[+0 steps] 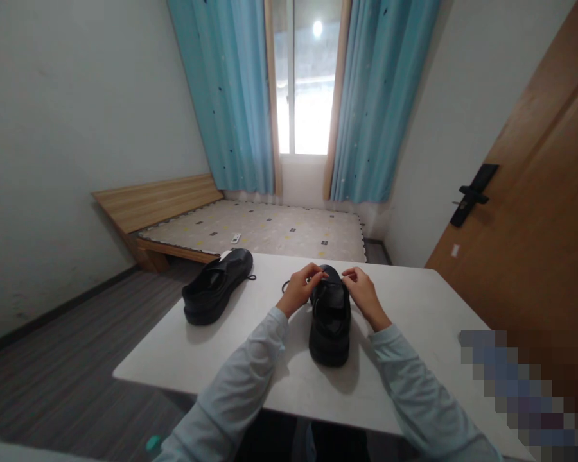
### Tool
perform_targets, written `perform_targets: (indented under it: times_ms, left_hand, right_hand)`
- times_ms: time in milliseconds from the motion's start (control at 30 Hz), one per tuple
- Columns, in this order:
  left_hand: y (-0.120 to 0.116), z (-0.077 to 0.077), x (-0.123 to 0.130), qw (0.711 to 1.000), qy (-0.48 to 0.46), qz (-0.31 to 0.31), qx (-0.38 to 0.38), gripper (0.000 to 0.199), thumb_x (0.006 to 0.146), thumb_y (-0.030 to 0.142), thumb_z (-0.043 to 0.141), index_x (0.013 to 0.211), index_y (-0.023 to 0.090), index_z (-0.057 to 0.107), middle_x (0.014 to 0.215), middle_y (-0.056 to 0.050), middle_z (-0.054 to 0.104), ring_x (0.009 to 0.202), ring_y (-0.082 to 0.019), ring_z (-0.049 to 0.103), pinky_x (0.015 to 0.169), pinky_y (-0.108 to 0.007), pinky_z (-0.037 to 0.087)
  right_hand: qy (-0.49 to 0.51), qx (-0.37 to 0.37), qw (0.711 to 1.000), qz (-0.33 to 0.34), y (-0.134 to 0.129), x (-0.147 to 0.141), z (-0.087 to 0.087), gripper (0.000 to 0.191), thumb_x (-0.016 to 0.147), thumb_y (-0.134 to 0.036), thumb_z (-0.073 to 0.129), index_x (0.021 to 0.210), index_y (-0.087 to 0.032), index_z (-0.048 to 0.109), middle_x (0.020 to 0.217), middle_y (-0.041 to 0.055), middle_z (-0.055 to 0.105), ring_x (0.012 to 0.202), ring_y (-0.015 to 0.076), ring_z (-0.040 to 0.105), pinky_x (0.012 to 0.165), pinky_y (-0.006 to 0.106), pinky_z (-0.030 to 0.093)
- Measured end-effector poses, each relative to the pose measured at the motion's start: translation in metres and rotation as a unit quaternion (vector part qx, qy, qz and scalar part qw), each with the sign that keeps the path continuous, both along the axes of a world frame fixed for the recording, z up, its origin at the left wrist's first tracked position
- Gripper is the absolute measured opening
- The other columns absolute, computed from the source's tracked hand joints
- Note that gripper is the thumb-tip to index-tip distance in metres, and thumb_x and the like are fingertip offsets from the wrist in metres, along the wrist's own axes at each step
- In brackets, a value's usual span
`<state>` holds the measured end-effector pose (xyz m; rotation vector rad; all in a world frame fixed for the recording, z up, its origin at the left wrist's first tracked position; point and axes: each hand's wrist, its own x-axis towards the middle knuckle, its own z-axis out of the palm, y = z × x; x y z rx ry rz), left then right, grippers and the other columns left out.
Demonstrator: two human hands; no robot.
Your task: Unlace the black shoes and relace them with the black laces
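A black shoe [329,340] stands on the white table [399,372], heel towards me and toe pointing away. At its front left, my left hand [301,287] is closed in a pinch by the upper. A dark shoelace [285,286] curves out beside that hand and seems to run into its fingers. My right hand [362,290] pinches at the front right side of the shoe; whatever is between those fingertips is too small to make out. To the left sits a second black shoe [207,301], angled away to the right, with a small lace loop lying by its toe.
Behind the table is a low bed [279,224] with a patterned mattress and wooden headboard [164,199]; a small white remote-like object [236,238] lies on it. Blue curtains [236,96] flank a bright window. A wooden door [525,179] is at right. A blurred patch covers the table's right corner.
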<state>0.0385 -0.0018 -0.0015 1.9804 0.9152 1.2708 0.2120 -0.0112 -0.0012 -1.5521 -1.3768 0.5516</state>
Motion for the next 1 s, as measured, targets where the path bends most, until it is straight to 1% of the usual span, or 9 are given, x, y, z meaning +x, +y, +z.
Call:
perform_targets:
  times_ms: [67, 167, 267, 367, 500, 633, 733, 867, 1000]
  left_hand:
    - [-0.001, 0.001, 0.003, 0.996, 0.082, 0.001, 0.026, 0.021, 0.088, 0.034, 0.047, 0.087, 0.017, 0.059, 0.086, -0.003, 0.067, 0.080, -0.015, 0.061, 0.075, -0.025, 0.045]
    - [-0.001, 0.002, 0.009, 0.975, 0.203, 0.026, 0.085, 0.018, 0.089, 0.031, 0.047, 0.088, 0.019, 0.060, 0.087, -0.002, 0.066, 0.081, -0.016, 0.060, 0.076, -0.026, 0.044]
    - [-0.002, 0.004, 0.013, 0.947, 0.288, 0.053, 0.129, 0.018, 0.089, 0.031, 0.047, 0.092, 0.022, 0.061, 0.092, -0.002, 0.066, 0.086, -0.017, 0.060, 0.081, -0.029, 0.041]
    - [-0.005, 0.010, 0.017, 0.924, 0.342, 0.067, 0.156, 0.019, 0.089, 0.032, 0.047, 0.097, 0.023, 0.062, 0.098, -0.003, 0.066, 0.088, -0.016, 0.061, 0.084, -0.030, 0.039]
    - [-0.006, 0.017, 0.022, 0.903, 0.385, 0.079, 0.176, 0.021, 0.090, 0.031, 0.046, 0.095, 0.023, 0.064, 0.100, -0.003, 0.066, 0.086, -0.016, 0.062, 0.080, -0.030, 0.037]
    - [-0.005, 0.023, 0.029, 0.880, 0.426, 0.094, 0.189, 0.024, 0.091, 0.030, 0.044, 0.088, 0.020, 0.066, 0.086, -0.005, 0.068, 0.076, -0.017, 0.062, 0.075, -0.031, 0.036]
    - [-0.005, 0.025, 0.034, 0.869, 0.439, 0.099, 0.205, 0.021, 0.089, 0.025, 0.046, 0.086, 0.018, 0.065, 0.082, -0.007, 0.068, 0.072, -0.017, 0.063, 0.073, -0.032, 0.036]
    - [-0.003, 0.024, 0.040, 0.865, 0.442, 0.095, 0.218, 0.019, 0.087, 0.018, 0.048, 0.083, 0.016, 0.066, 0.081, -0.008, 0.068, 0.071, -0.018, 0.063, 0.073, -0.035, 0.035]
    - [-0.001, 0.023, 0.039, 0.870, 0.432, 0.082, 0.222, 0.019, 0.087, 0.020, 0.048, 0.082, 0.017, 0.066, 0.080, -0.008, 0.068, 0.072, -0.018, 0.064, 0.074, -0.035, 0.034]
  right_hand:
    - [0.078, -0.042, 0.995, 0.040, 0.000, 0.009, 0.005, 0.016, 0.059, -0.025, 0.057, 0.073, -0.018, 0.057, 0.068, 0.0014, 0.057, 0.068, 0.0178, 0.056, 0.063, 0.031, 0.046]
    - [0.179, -0.073, 0.978, 0.081, -0.001, 0.017, 0.011, 0.018, 0.055, -0.021, 0.058, 0.072, -0.018, 0.058, 0.067, 0.0001, 0.057, 0.066, 0.0154, 0.056, 0.060, 0.028, 0.046]
    - [0.205, -0.079, 0.971, 0.090, -0.002, 0.019, 0.014, 0.016, 0.054, -0.018, 0.059, 0.070, -0.017, 0.058, 0.065, -0.0005, 0.057, 0.065, 0.0139, 0.055, 0.058, 0.027, 0.047]
    - [0.213, -0.085, 0.969, 0.092, -0.002, 0.018, 0.015, 0.015, 0.054, -0.017, 0.059, 0.069, -0.017, 0.059, 0.065, -0.0003, 0.057, 0.066, 0.0139, 0.056, 0.058, 0.026, 0.047]
    - [0.217, -0.092, 0.967, 0.093, -0.001, 0.018, 0.014, 0.012, 0.054, -0.018, 0.058, 0.067, -0.017, 0.059, 0.066, 0.0001, 0.058, 0.067, 0.0139, 0.055, 0.060, 0.026, 0.046]
    - [0.220, -0.099, 0.966, 0.093, -0.002, 0.017, 0.012, 0.013, 0.055, -0.020, 0.058, 0.067, -0.017, 0.059, 0.066, -0.0003, 0.057, 0.066, 0.0138, 0.055, 0.060, 0.026, 0.046]
    - [0.223, -0.099, 0.965, 0.094, -0.002, 0.017, 0.012, 0.013, 0.055, -0.021, 0.058, 0.067, -0.017, 0.059, 0.066, -0.0008, 0.056, 0.067, 0.0136, 0.055, 0.060, 0.026, 0.046]
    - [0.223, -0.095, 0.965, 0.095, -0.001, 0.018, 0.011, 0.011, 0.056, -0.020, 0.056, 0.067, -0.017, 0.058, 0.066, -0.0008, 0.056, 0.068, 0.0139, 0.055, 0.060, 0.026, 0.047]
    - [0.223, -0.092, 0.965, 0.100, 0.000, 0.019, 0.008, 0.010, 0.057, -0.021, 0.057, 0.067, -0.018, 0.058, 0.067, -0.0004, 0.057, 0.068, 0.0137, 0.056, 0.061, 0.026, 0.049]
